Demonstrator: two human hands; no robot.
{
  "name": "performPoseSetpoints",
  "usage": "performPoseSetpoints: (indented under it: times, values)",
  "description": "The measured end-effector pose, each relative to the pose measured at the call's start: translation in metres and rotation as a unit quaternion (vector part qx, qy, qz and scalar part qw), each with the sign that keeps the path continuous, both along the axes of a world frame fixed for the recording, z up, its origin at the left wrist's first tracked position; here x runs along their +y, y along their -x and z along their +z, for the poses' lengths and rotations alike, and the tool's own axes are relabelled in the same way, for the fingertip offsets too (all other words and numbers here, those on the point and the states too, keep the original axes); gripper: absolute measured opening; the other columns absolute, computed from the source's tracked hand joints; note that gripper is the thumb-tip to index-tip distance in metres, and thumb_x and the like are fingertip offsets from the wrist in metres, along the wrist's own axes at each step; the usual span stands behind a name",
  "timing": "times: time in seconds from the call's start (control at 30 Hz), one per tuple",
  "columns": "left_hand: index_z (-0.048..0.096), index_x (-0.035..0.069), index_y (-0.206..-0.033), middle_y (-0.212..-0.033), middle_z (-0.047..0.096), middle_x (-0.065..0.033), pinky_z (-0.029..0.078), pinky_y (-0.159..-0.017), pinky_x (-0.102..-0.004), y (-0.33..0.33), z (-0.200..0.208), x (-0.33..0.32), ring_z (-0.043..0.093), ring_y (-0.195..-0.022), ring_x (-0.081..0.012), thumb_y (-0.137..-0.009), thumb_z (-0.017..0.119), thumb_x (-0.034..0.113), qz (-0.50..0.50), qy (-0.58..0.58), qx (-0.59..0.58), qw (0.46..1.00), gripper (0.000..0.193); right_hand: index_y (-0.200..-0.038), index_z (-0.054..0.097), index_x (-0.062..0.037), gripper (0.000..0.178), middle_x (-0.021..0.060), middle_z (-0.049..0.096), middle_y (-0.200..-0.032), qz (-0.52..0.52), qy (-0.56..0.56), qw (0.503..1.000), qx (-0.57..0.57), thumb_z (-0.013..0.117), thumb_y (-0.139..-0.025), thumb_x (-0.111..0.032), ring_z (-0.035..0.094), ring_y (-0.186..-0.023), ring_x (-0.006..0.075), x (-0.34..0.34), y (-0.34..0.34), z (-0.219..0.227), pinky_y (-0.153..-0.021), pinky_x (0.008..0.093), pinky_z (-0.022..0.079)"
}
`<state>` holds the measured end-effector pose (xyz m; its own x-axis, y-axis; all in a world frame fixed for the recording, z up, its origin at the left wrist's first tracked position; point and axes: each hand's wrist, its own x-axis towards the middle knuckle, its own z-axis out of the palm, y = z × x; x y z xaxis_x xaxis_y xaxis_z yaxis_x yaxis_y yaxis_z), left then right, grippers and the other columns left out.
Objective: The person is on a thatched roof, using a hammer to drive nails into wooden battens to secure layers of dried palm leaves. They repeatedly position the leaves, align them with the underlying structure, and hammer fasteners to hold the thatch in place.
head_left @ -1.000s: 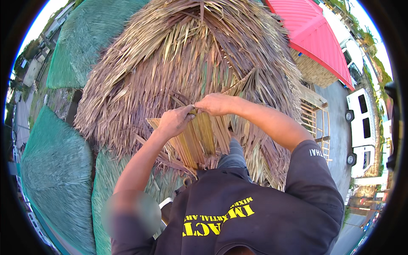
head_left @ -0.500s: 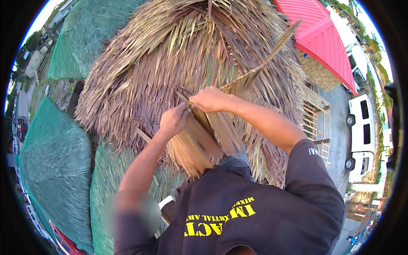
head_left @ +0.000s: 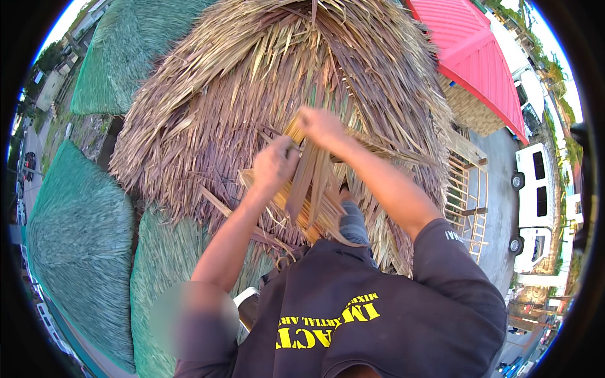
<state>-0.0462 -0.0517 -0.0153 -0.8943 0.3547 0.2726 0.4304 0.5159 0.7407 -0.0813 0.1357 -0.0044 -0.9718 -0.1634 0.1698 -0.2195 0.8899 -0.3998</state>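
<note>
Both my hands are closed on a panel of dried palm-leaf thatch (head_left: 312, 183), its brown and yellowish strips hanging down toward my body. My left hand (head_left: 276, 165) grips its upper edge on the left. Slightly higher and to the right, my right hand (head_left: 322, 129) is wrapped round the same edge, somewhat blurred. Part of the panel stretches out rightward beneath my right forearm. Just beyond my hands rises a steep thatched roof (head_left: 252, 94) of layered dry leaves; loose strips stick out around its lower left edge.
Green thatched roofs (head_left: 79, 214) stand close on the left. Upper right is a red metal roof (head_left: 469, 50). A wooden slatted frame (head_left: 466, 189) and a white van (head_left: 535, 183) are farther right, lower down. A white-rimmed dark object (head_left: 247, 305) sits near my left elbow.
Both hands have shifted, my right one up and rightward, my left one a little right. The thatch's long end that pointed up to the right has swung lower.
</note>
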Motion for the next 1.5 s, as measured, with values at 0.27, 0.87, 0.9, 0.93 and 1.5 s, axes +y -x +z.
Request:
performPoseSetpoints:
  times: [0.27,0.87,0.9,0.93,1.5]
  values:
    - [0.067,0.002,-0.107,-0.1,0.066,-0.0163,0.054,-0.08,-0.0432,-0.006,-0.021,-0.004,0.065,-0.092,-0.0376,-0.094,0.066,0.008,0.029,-0.059,0.04,0.997,0.015,-0.109,0.058,-0.0081,0.026,0.0178,0.072,-0.085,-0.156,-0.063,0.981,0.092,0.053,-0.103,-0.033,0.071,-0.081,0.0375,0.059,0.018,0.016,-0.063,0.0505,0.054]
    - [0.065,0.014,-0.109,-0.118,0.062,-0.0064,0.046,-0.101,-0.0477,-0.08,-0.044,0.12,0.058,-0.12,-0.0276,-0.088,0.06,0.015,-0.286,-0.017,0.163,0.944,0.022,-0.099,0.057,-0.0039,0.028,0.0108,0.062,-0.08,0.083,-0.01,0.989,-0.124,0.05,-0.107,-0.03,0.064,-0.074,0.0207,-0.076,0.091,0.063,-0.066,0.038,0.055]
    - [0.065,0.014,-0.109,-0.12,0.062,-0.0072,0.045,-0.102,-0.0492,-0.071,-0.052,0.129,0.057,-0.122,-0.0276,-0.088,0.059,0.015,-0.255,0.002,0.177,0.951,0.022,-0.109,0.057,-0.0014,0.032,0.0154,0.065,-0.093,0.085,0.007,0.98,-0.178,0.053,-0.105,-0.033,0.065,-0.086,0.0247,-0.085,0.094,0.059,-0.075,0.0411,0.056]
    - [0.065,0.015,-0.11,-0.122,0.062,-0.0072,0.045,-0.102,-0.0499,-0.066,-0.06,0.138,0.058,-0.122,-0.0273,-0.089,0.059,0.015,-0.296,-0.009,0.15,0.943,0.022,-0.12,0.057,0.0011,0.041,0.02,0.068,-0.106,0.09,0.038,0.968,-0.23,0.056,-0.103,-0.037,0.067,-0.098,0.0287,-0.087,0.098,0.054,-0.084,0.0442,0.056]
    - [0.068,0.014,-0.113,-0.124,0.065,-0.0062,0.047,-0.095,-0.0429,-0.041,-0.092,0.208,0.063,-0.109,-0.0292,-0.079,0.072,0.007,-0.232,-0.095,-0.004,0.968,0.035,-0.156,0.038,-0.0087,0.078,0.0122,0.031,-0.164,0.234,0.419,0.812,-0.333,0.071,-0.09,-0.033,0.024,-0.153,0.0312,0.194,-0.078,-0.202,-0.125,0.045,0.024]
